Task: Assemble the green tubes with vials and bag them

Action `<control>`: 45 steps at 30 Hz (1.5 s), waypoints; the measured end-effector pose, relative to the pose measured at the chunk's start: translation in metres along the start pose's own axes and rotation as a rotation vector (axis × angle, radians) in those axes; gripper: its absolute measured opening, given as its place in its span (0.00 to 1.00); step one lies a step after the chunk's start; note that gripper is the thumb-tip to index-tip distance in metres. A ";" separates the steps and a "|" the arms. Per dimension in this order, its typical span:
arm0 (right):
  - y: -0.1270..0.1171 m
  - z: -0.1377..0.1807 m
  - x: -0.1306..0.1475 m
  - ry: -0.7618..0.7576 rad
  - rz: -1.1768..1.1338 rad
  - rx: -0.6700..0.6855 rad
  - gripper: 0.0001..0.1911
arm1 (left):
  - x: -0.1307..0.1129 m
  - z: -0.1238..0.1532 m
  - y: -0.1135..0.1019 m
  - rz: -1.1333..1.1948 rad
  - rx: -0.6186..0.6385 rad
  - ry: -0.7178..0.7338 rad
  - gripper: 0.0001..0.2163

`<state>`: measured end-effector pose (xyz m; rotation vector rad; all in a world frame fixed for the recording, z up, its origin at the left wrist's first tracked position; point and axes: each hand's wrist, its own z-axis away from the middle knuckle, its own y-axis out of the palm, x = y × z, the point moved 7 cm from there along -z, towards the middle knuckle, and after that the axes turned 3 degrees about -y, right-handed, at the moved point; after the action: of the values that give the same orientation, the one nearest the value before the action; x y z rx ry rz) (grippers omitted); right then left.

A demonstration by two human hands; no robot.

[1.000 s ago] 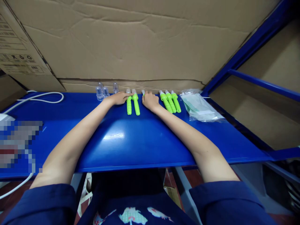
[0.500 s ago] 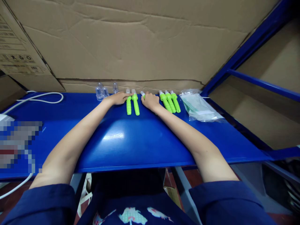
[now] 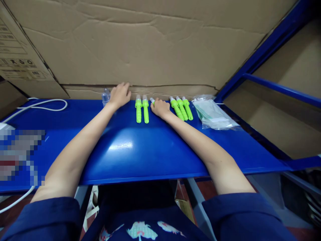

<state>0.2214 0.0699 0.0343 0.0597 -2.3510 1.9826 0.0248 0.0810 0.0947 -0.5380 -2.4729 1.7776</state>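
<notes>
My left hand (image 3: 120,95) is raised at the back of the table with its fingers apart, beside a clear plastic dome-topped piece (image 3: 105,96). It hides the spot where other clear pieces stood. My right hand (image 3: 161,108) rests on the table, fingers curled round a bright green stick whose whitish clear tip (image 3: 152,100) pokes out by the thumb. Most of that stick is covered. Between the hands lie two similar green sticks, a left one (image 3: 138,112) and a right one (image 3: 145,112), side by side with clear tips toward the back.
Three more green sticks (image 3: 181,108) lie slanted to the right of my right hand. Past them is a clear plastic bag (image 3: 214,113) with pale contents. Cardboard (image 3: 155,43) stands behind the blue table (image 3: 150,154). A white cable (image 3: 56,104) loops at left.
My left hand has left the two middle green sticks and moved left and up toward the clear pieces. Those sticks now lie more parallel. My right hand has stayed in place.
</notes>
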 end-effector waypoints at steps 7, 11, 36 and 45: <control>0.000 0.001 0.002 -0.008 0.003 0.003 0.24 | 0.041 0.009 -0.022 -0.064 -0.168 -0.310 0.32; 0.001 0.002 0.002 -0.013 0.004 0.009 0.25 | 0.049 0.011 -0.022 -0.054 -0.162 -0.396 0.35; -0.002 0.003 0.002 -0.014 0.001 0.023 0.24 | 0.078 -0.001 0.001 -0.119 0.057 -0.581 0.41; 0.000 0.002 0.003 -0.025 0.004 0.021 0.25 | 0.069 0.000 -0.006 -0.237 -0.047 -0.399 0.22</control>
<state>0.2183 0.0679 0.0345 0.0810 -2.3475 2.0204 -0.0418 0.1006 0.0888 0.1236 -2.6872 1.8832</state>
